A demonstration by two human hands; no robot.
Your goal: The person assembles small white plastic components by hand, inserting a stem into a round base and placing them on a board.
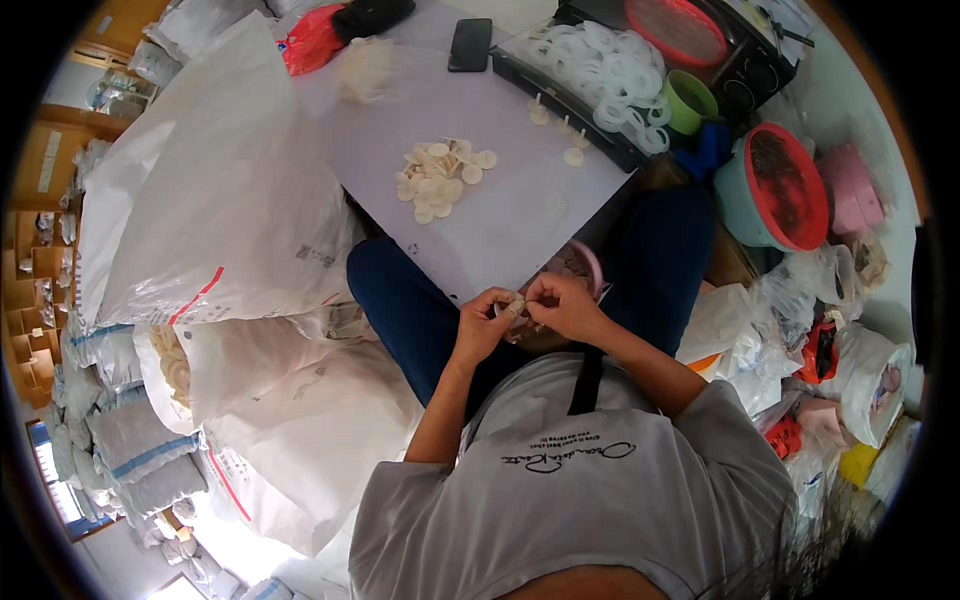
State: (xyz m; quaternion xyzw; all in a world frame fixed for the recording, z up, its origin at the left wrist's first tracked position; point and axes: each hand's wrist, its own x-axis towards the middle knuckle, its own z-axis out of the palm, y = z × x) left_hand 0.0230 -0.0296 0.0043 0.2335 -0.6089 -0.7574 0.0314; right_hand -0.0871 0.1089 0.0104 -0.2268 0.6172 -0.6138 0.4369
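Both the left hand [487,322] and right hand [560,303] pinch one small, cream-coloured round piece [516,305] between closed fingertips, off the board's [520,215] near edge.

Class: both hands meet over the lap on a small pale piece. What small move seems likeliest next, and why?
Probably the left hand and right hand finish pressing the small piece together, then set it on the board, since similar discs already lie piled there.
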